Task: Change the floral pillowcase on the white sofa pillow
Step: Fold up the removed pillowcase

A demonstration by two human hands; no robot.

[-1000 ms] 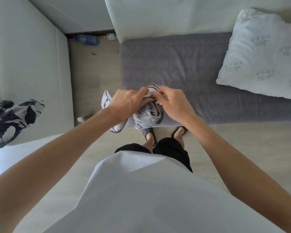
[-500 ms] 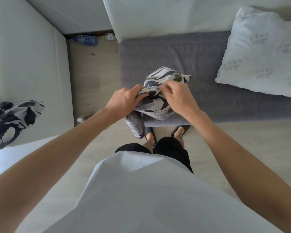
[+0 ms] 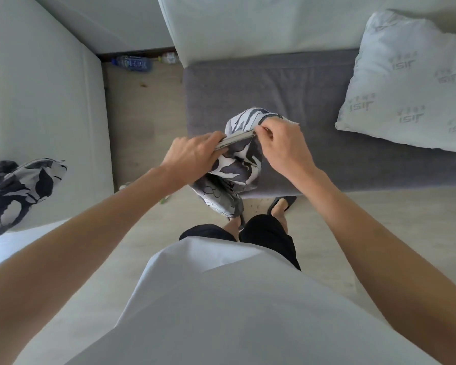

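- The grey sofa seat (image 3: pixel 313 101) is stretching across the upper half of the view, its front edge running just ahead of the person's feet; much of its surface is lying bare between the hands and the pillow, giving room to spread fabric.
- The white sofa pillow (image 3: pixel 411 83) is lying uncovered at the seat's right end, well apart from the hands, probably parked there while a cover is being readied.
- A second patterned cloth (image 3: pixel 16 191) is resting bunched on the white surface at the left, out of the way; whether it is the old cover or another, I cannot tell.
- The floral pillowcase (image 3: pixel 237 162) is hanging crumpled over the seat's front edge, its lower part drooping towards the floor.
- The left hand (image 3: pixel 192 154) is gripping the pillowcase's hem, fingers curled round it.
- The right hand (image 3: pixel 282 143) is pinching the same hem just beside it, the edge stretched taut between them, seemingly looking for the opening.
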